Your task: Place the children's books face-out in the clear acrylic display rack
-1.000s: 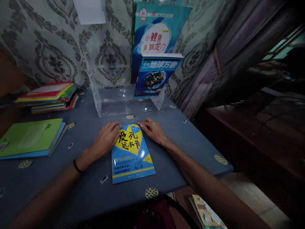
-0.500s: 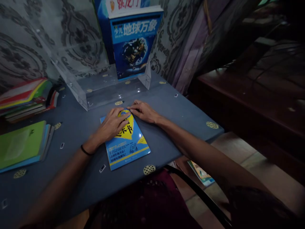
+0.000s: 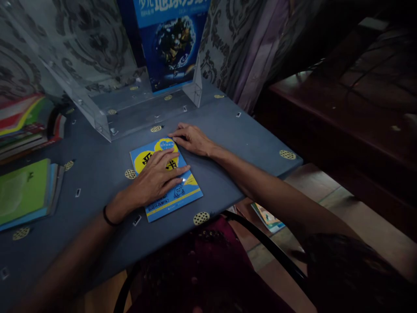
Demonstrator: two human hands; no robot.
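A thin blue-and-yellow book (image 3: 176,204) with a glossy cover lies closed and flat on the table in front of me. My left hand (image 3: 159,174) rests across the middle of its cover, fingers stretched and a little spread, hiding part of the printing. At the book's top right corner is my right hand (image 3: 192,139), with bent fingers drawn together and the fingertips pinching at the edge. Whether a fingertip reaches beneath the cover cannot be made out.
A clear acrylic stand (image 3: 100,124) holds a large blue book (image 3: 176,48) behind. To the left lie a green book (image 3: 24,189) on a small pile and a stack of colourful books (image 3: 26,126). Beyond the table's right edge is a dark red wooden surface (image 3: 325,117).
My left hand has slid down the cover toward its lower right, uncovering the top. The right hand stays at the corner. The view has tilted downward.
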